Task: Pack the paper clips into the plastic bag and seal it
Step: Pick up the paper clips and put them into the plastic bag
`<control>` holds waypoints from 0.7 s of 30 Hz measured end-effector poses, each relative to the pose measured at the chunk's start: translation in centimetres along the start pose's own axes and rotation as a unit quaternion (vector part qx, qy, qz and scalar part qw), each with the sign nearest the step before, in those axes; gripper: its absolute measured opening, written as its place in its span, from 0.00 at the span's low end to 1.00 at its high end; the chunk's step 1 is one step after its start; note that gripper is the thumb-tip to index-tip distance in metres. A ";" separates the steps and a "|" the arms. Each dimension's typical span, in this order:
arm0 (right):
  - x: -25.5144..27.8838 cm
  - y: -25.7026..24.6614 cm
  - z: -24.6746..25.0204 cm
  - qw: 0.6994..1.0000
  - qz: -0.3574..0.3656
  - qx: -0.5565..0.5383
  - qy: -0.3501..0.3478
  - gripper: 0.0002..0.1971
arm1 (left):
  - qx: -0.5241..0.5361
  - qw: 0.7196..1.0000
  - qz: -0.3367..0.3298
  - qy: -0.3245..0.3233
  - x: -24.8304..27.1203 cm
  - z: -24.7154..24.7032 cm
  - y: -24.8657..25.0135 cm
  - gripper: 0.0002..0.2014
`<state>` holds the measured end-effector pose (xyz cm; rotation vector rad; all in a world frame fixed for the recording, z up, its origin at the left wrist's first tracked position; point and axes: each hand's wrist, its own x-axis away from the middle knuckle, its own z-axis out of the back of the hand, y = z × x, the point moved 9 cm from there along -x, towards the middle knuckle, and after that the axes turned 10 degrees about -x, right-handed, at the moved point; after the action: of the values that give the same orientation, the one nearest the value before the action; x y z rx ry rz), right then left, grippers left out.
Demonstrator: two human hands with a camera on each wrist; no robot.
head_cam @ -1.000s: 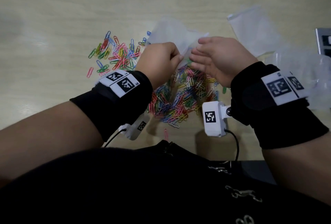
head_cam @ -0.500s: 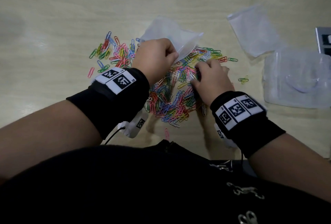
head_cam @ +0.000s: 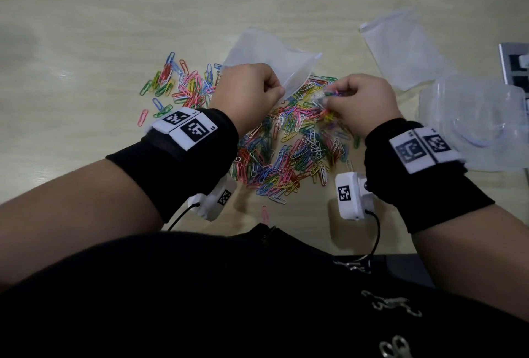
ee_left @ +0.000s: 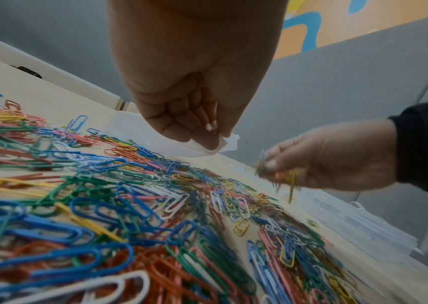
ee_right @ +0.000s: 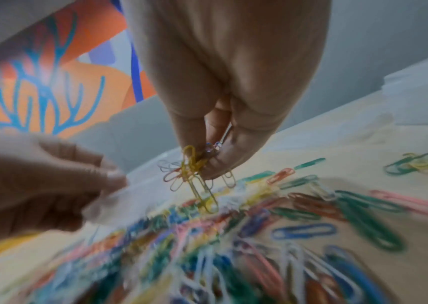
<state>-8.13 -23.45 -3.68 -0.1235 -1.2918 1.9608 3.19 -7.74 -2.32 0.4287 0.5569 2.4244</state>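
A wide heap of coloured paper clips covers the pale wooden table. My left hand pinches the mouth edge of a clear plastic bag, which lies beyond the heap. Just right of the bag's mouth, my right hand is lifted above the heap and pinches a small bunch of clips, with a few dangling.
A second clear bag lies flat at the back right. A clear plastic box sits at the right edge, with a grey device behind it. A few stray clips lie near the table's front edge.
My right hand dropped from the bag's mouth onto the heap, closed on a bunch of clips, and has now lifted them up toward the bag. The left hand keeps hold of the bag.
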 end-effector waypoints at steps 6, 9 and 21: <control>0.6 -0.9 -2.5 0.940 -0.096 -0.324 -0.052 0.08 | -0.001 1.000 -0.019 -0.011 0.4 -0.4 0.8 0.07; 0.9 -0.5 -3.1 0.926 -0.132 -0.352 -0.044 0.07 | 0.000 0.999 -0.038 -0.008 0.7 -0.3 1.6 0.07; 0.8 -2.1 -2.5 0.993 -0.090 -0.059 -0.040 0.12 | 0.000 0.999 -0.040 0.008 0.9 -0.5 2.0 0.07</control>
<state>-6.41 -20.64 -2.95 0.0127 -1.4208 1.7530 1.28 -8.76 -1.60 0.3813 0.5709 2.3538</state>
